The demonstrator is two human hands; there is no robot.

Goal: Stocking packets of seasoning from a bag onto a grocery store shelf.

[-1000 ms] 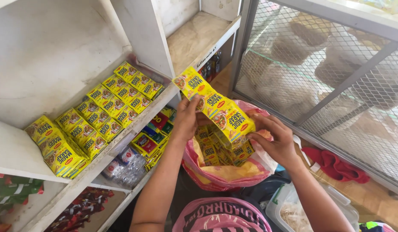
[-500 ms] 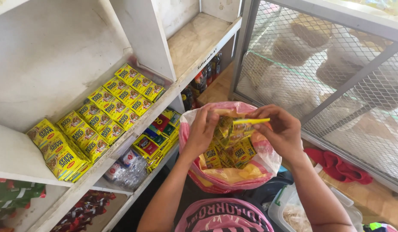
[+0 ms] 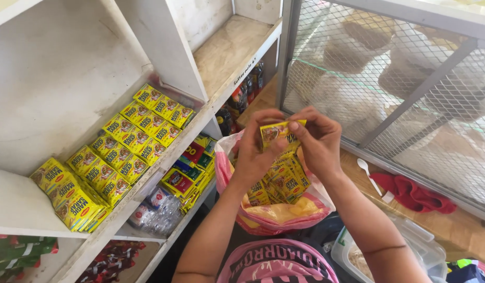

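While both hands are pinching the yellow sachet strip (image 3: pixel 278 132) above the pink bag (image 3: pixel 274 217) | left hand (image 3: pixel 255 152) and right hand (image 3: pixel 318 144) are gripping it | lifting slowly is avoiding tearing.

Left hand (image 3: pixel 255 152) and right hand (image 3: pixel 318 141) pinch yellow sachet strip (image 3: pixel 276 132) above pink plastic bag (image 3: pixel 263 220) full of sachets. More yellow sachets (image 3: pixel 116 152) lined on white shelf (image 3: pixel 22 204).
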